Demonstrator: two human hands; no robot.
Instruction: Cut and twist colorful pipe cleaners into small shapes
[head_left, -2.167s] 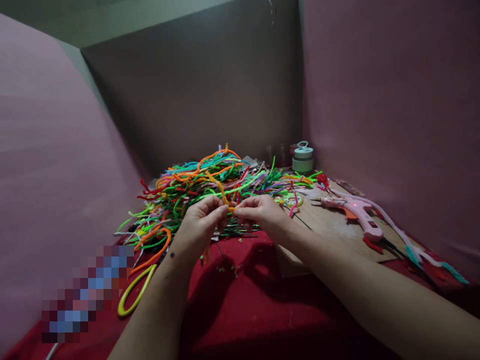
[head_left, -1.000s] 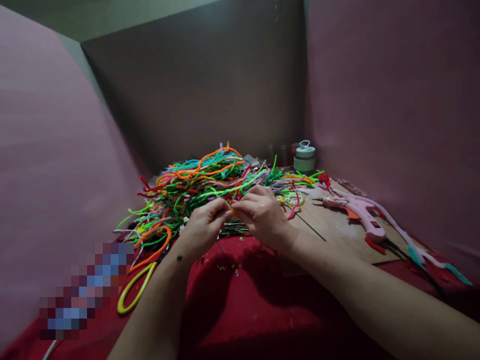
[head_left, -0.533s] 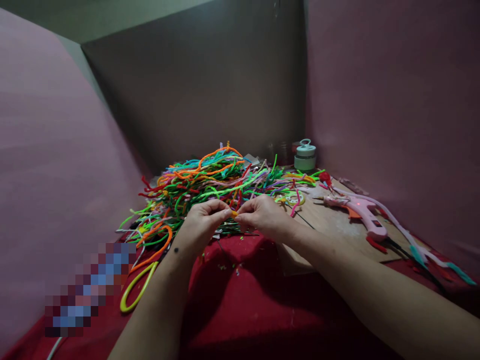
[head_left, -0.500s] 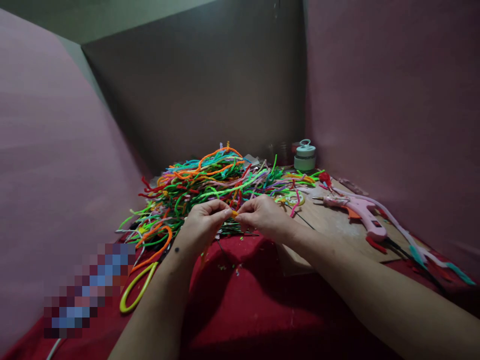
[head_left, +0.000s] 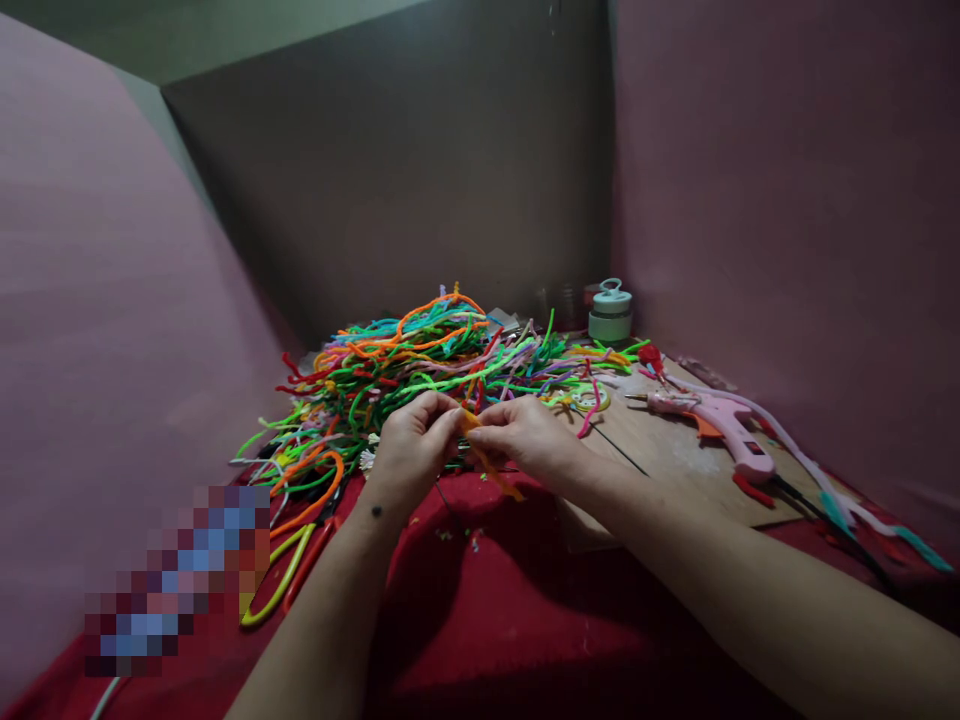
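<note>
Both of my hands meet above the red cloth, in front of a heap of colourful pipe cleaners [head_left: 420, 370]. Between the fingertips runs an orange pipe cleaner [head_left: 495, 472], its loose end hanging down to the right and slightly blurred. My left hand [head_left: 420, 430] pinches it between thumb and forefinger. My right hand [head_left: 525, 430] grips it from the other side, fingers curled and partly hidden. A thin dark wire [head_left: 622, 448] lies just beyond the right wrist.
On the right a pink glue gun [head_left: 724, 425] rests on a brown board [head_left: 675, 470]. A pale green jar [head_left: 610, 315] stands behind. Yellow-handled scissors [head_left: 277, 590] lie at left, near a blurred-out patch. Red cloth [head_left: 480, 620] covers the table between pink side walls.
The orange pipe cleaner's loose end has swung from below the left hand out to the right under the right hand. My left hand has shifted slightly right.
</note>
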